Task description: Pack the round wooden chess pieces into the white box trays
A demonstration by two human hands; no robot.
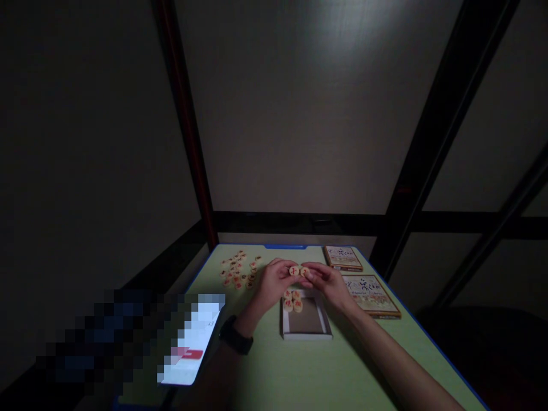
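My left hand (274, 281) pinches a round wooden Chinese chess piece (293, 271) with a red character on its face. Beside it, my right hand (329, 283) grips a second Chinese chess piece (304, 272), also marked in red. The two pieces sit side by side, and both hands hover over the far end of a shallow white-rimmed box (307, 337). In that box's far left corner lie several red-marked pieces (293, 301) in short rows; the hands hide part of the far rim. Several more loose chess pieces (237, 270) are scattered to the left of my left hand.
A large Chinese chess box lid (369, 295) lies right of my right hand, with a smaller similar box (343, 258) behind it. A lit screen (194, 342) stands at the table's left. The green table (274, 371) has a blue edge; a wall rises behind.
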